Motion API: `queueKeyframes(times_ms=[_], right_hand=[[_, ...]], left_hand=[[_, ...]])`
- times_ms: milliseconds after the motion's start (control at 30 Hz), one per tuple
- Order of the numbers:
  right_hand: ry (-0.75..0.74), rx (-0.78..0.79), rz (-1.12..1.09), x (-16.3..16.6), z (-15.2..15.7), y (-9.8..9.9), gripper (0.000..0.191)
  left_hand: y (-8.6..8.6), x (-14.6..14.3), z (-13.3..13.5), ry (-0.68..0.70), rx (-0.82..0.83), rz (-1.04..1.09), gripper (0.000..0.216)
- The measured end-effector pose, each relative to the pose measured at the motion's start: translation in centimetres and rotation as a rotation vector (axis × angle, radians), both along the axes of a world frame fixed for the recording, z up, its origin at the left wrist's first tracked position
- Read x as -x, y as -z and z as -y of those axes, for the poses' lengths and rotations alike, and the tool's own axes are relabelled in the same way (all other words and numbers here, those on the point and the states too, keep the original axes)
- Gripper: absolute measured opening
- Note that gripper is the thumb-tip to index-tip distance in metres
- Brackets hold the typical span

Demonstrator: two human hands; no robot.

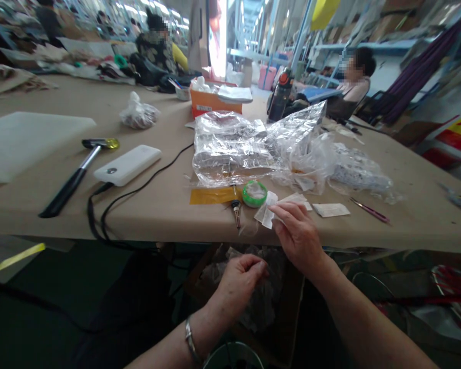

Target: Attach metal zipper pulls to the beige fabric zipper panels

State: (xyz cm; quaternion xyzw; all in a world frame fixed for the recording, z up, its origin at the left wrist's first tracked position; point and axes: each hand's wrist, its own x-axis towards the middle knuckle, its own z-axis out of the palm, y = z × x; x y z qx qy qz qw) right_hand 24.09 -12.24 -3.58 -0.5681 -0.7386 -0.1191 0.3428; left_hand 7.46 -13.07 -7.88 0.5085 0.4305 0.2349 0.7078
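Note:
My right hand (297, 233) rests on the table's front edge, its fingers pinched on a small clear plastic packet (267, 212). My left hand (240, 279) hangs below the table edge with its fingers curled in over crumpled clear plastic (263, 302); what it holds is hidden. Just beyond my right hand stand a small green-rimmed round tin (254, 193), a pen-like tool with a brass tip (235, 206) and a white paper label (331, 209).
Piled clear plastic bags (238, 148) lie mid-table, with pink tweezers (370, 210) to the right. A hammer (75, 177), a white power bank (127, 164) with black cable and a white board (26, 141) lie left. An orange box (211, 102) and dark bottle (280, 95) stand behind. Two people sit at the far side.

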Motion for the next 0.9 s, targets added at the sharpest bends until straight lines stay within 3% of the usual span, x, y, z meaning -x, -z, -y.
queueKeyframes(times_ms=[133, 267, 467, 633, 767, 900], right_hand=[[0.12, 0.095, 0.217, 0.2, -3.5, -2.3, 0.034], [0.101, 0.151, 0.246, -0.2, -5.2, -2.2, 0.027], [0.076, 0.005, -0.053, -1.7, -2.6, -1.0, 0.022], [-0.011, 0.086, 0.1, -1.2, 0.3, 1.9, 0.025], [-0.003, 0.022, 0.133, -1.1, 0.9, 4.2, 0.028], [-0.07, -0.044, 0.02, -1.4, 1.3, 4.2, 0.024]], left_hand=[[1.3, 0.4, 0.6, 0.019, 0.073, -0.043, 0.015], [2.3, 0.8, 1.0, 0.027, 0.088, -0.077, 0.016], [2.9, 1.4, 0.8, 0.025, 0.119, -0.081, 0.018], [2.7, 1.5, 0.8, 0.028, 0.119, -0.072, 0.019], [2.3, 1.2, 0.9, 0.015, 0.111, -0.043, 0.017], [1.3, 0.3, 0.9, -0.023, 0.23, 0.095, 0.021]])
